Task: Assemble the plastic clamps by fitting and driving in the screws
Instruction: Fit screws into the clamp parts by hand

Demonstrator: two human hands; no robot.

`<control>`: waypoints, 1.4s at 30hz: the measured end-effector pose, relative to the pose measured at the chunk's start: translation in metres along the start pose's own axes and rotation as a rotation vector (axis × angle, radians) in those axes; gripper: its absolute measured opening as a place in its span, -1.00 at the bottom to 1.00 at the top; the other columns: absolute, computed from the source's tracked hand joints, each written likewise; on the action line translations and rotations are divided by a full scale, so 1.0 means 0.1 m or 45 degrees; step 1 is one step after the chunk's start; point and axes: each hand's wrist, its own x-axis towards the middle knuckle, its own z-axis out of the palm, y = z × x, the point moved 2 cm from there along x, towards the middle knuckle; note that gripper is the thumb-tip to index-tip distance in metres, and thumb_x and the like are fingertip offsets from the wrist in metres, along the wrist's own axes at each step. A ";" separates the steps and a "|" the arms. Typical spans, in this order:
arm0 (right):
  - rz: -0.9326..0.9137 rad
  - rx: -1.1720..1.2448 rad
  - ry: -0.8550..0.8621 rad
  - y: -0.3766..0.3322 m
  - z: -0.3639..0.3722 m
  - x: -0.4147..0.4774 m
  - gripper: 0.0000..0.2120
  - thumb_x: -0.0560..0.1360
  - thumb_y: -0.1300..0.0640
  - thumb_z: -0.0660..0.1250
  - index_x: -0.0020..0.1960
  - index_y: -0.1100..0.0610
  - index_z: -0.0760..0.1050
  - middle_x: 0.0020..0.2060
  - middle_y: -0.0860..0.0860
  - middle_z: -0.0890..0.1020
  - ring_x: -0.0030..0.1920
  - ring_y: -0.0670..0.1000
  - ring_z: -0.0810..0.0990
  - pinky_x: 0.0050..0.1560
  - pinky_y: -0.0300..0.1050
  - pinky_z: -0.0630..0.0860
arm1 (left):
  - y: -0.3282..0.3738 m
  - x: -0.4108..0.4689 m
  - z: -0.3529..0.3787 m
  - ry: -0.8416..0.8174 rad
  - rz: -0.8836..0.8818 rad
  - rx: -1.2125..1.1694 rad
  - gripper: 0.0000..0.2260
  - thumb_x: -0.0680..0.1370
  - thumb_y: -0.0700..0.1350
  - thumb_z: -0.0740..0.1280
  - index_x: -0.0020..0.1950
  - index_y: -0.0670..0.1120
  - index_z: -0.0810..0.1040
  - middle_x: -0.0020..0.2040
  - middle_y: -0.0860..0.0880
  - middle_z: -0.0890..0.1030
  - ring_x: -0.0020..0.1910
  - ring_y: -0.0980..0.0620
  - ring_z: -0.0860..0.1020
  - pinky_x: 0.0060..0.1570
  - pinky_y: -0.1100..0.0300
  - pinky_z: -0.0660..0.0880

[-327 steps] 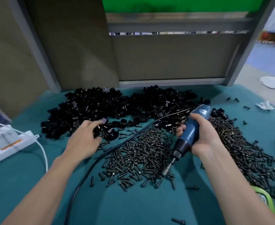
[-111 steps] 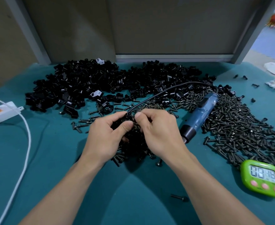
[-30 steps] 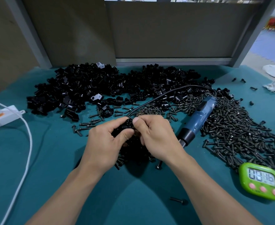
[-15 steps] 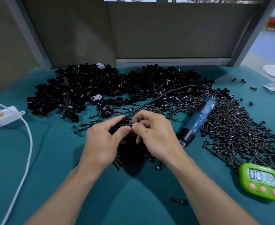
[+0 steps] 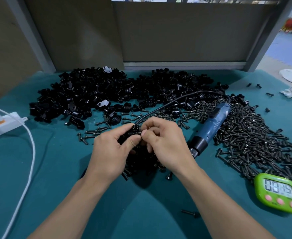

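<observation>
On the teal worktop (image 5: 55, 169), the left hand (image 5: 110, 152) grips the clamp (image 5: 133, 131), judged light and rigid, by its body, while the right hand (image 5: 166, 144) pinches a small, probably slippery screw (image 5: 138, 133).

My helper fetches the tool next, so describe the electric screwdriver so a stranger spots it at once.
On the teal table, find the spread of dark screws on the right. At its left edge, beside the right hand, lies the electric screwdriver. Alone among black parts, its body is blue, with a black nose.
</observation>
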 end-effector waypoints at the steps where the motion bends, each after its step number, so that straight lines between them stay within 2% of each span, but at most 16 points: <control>1: -0.007 -0.006 0.012 0.01 0.00 0.00 -0.78 0.64 0.12 0.33 -0.19 0.03 0.56 -0.45 0.02 0.59 -0.47 -0.15 0.44 -0.43 -0.21 0.38 | 0.01 -0.01 0.00 -0.006 0.018 -0.008 -0.58 0.50 0.01 0.52 0.35 0.00 0.64 -0.01 0.31 0.65 -0.18 0.51 0.59 -0.12 0.64 0.38; 3: -0.024 -0.076 0.031 0.01 0.01 0.00 -0.65 0.68 0.04 0.27 -0.26 0.11 0.51 -0.44 0.05 0.56 -0.45 -0.14 0.42 -0.39 -0.08 0.40 | 0.04 -0.03 0.00 -0.016 0.066 -0.021 -0.58 0.49 0.08 0.48 0.34 0.05 0.62 -0.10 0.49 0.58 -0.07 0.57 0.55 -0.06 0.65 0.37; 5: -0.024 -0.129 0.044 0.02 0.02 0.01 -0.56 0.70 -0.02 0.23 -0.32 0.11 0.43 -0.50 -0.01 0.47 -0.46 -0.14 0.37 -0.38 -0.07 0.37 | 0.07 -0.05 0.01 -0.034 0.102 -0.030 -0.60 0.48 0.09 0.46 0.31 0.13 0.60 -0.16 0.60 0.55 -0.02 0.56 0.56 -0.04 0.64 0.38; 8: -0.026 -0.133 0.050 0.01 0.01 0.01 -0.61 0.68 -0.07 0.26 -0.29 0.05 0.50 -0.46 -0.04 0.56 -0.46 -0.15 0.44 -0.41 -0.20 0.37 | 0.02 -0.04 0.03 -0.009 0.089 -0.033 -0.66 0.50 0.02 0.48 0.27 0.21 0.62 -0.22 0.46 0.63 -0.14 0.43 0.63 -0.12 0.61 0.42; 11: 0.008 -0.024 0.005 0.02 0.00 0.01 -0.79 0.63 0.03 0.34 -0.18 -0.02 0.56 -0.42 -0.01 0.64 -0.44 -0.15 0.52 -0.37 -0.22 0.46 | -0.04 -0.01 0.02 0.019 0.033 -0.018 -0.59 0.50 0.04 0.51 0.35 0.06 0.64 -0.13 0.21 0.71 -0.22 0.36 0.65 -0.16 0.58 0.44; 13: 0.014 -0.017 -0.013 0.03 -0.01 0.02 -0.73 0.64 0.06 0.33 -0.24 0.02 0.54 -0.46 0.01 0.60 -0.46 -0.14 0.46 -0.37 -0.16 0.43 | -0.05 -0.02 0.02 -0.002 0.042 -0.018 -0.62 0.52 -0.03 0.53 0.33 0.06 0.65 -0.11 0.26 0.72 -0.25 0.33 0.66 -0.19 0.56 0.46; 16: 0.003 -0.099 -0.019 0.04 0.00 0.03 -0.55 0.68 -0.05 0.26 -0.37 0.01 0.46 -0.53 -0.07 0.44 -0.47 -0.15 0.37 -0.39 -0.15 0.35 | 0.05 -0.05 -0.01 -0.045 0.134 -0.031 -0.60 0.53 -0.11 0.53 0.17 0.40 0.62 -0.13 0.43 0.67 -0.29 0.26 0.67 -0.25 0.54 0.47; 18: 0.005 -0.103 0.005 0.03 0.01 0.03 -0.53 0.68 -0.11 0.25 -0.39 -0.02 0.46 -0.52 -0.03 0.48 -0.48 -0.15 0.40 -0.41 -0.18 0.35 | 0.06 -0.03 0.00 -0.032 0.152 0.001 -0.51 0.54 -0.12 0.52 0.07 0.55 0.57 -0.22 0.38 0.68 -0.31 0.21 0.67 -0.29 0.53 0.47; 20: -0.013 -0.092 0.013 0.02 0.00 0.02 -0.63 0.67 -0.10 0.28 -0.29 -0.03 0.53 -0.44 0.00 0.60 -0.45 -0.14 0.50 -0.37 -0.18 0.44 | -0.02 0.00 0.02 0.011 0.074 -0.004 -0.63 0.53 -0.08 0.53 0.21 0.35 0.64 -0.31 0.26 0.68 -0.39 0.28 0.63 -0.33 0.54 0.44; 23: -0.019 -0.054 -0.035 0.00 -0.03 0.02 -0.82 0.62 0.10 0.34 -0.16 -0.04 0.57 -0.42 -0.04 0.65 -0.42 -0.09 0.58 -0.28 -0.14 0.55 | -0.10 0.03 0.02 0.016 -0.030 -0.018 -0.61 0.50 -0.04 0.55 0.32 0.05 0.66 -0.30 0.28 0.65 -0.36 0.36 0.62 -0.27 0.56 0.43; 26: -0.025 -0.075 -0.033 -0.01 -0.03 0.02 -0.75 0.64 0.13 0.31 -0.22 0.02 0.56 -0.45 -0.01 0.62 -0.48 -0.17 0.46 -0.40 -0.15 0.45 | -0.06 0.01 0.01 -0.027 -0.011 -0.032 -0.58 0.48 0.02 0.53 0.33 0.03 0.65 -0.27 0.43 0.64 -0.25 0.36 0.65 -0.18 0.56 0.45; 30: -0.037 -0.133 -0.030 0.02 -0.01 0.00 -0.62 0.67 0.05 0.24 -0.30 0.12 0.41 -0.49 0.00 0.51 -0.46 -0.07 0.38 -0.34 0.00 0.42 | -0.02 -0.01 -0.01 -0.033 0.042 -0.079 -0.50 0.41 0.14 0.46 0.31 0.00 0.67 -0.20 0.35 0.64 -0.16 0.42 0.64 -0.14 0.60 0.43; 33: -0.051 -0.143 -0.022 0.01 -0.01 0.00 -0.79 0.64 0.06 0.30 -0.17 -0.02 0.51 -0.42 -0.02 0.64 -0.47 -0.15 0.46 -0.40 -0.21 0.42 | -0.04 0.00 0.00 -0.013 0.023 -0.048 -0.56 0.47 0.04 0.53 0.33 0.01 0.65 -0.18 0.33 0.62 -0.21 0.40 0.64 -0.18 0.57 0.44; 35: -0.031 -0.111 -0.017 0.01 0.00 0.00 -0.76 0.65 0.07 0.30 -0.19 -0.01 0.53 -0.46 -0.05 0.64 -0.48 -0.18 0.50 -0.41 -0.30 0.41 | -0.06 0.01 0.00 -0.013 0.006 -0.040 -0.60 0.49 -0.03 0.54 0.33 0.02 0.65 -0.19 0.29 0.64 -0.24 0.36 0.65 -0.18 0.55 0.45; 39: -0.006 -0.134 0.023 0.01 0.03 -0.01 -0.53 0.68 -0.03 0.24 -0.36 0.13 0.38 -0.54 -0.03 0.45 -0.49 -0.12 0.36 -0.40 -0.07 0.35 | -0.03 -0.03 0.00 -0.031 0.074 -0.047 -0.64 0.51 -0.11 0.54 0.23 0.23 0.63 -0.18 0.40 0.68 -0.24 0.33 0.67 -0.19 0.55 0.47; 42: -0.013 -0.041 0.022 -0.02 0.00 -0.01 -0.64 0.66 -0.02 0.29 -0.28 0.08 0.51 -0.47 0.03 0.59 -0.47 -0.14 0.46 -0.36 -0.12 0.45 | -0.04 -0.01 0.01 -0.006 0.053 -0.054 -0.64 0.51 -0.12 0.54 0.18 0.30 0.63 -0.22 0.37 0.68 -0.28 0.26 0.68 -0.23 0.53 0.48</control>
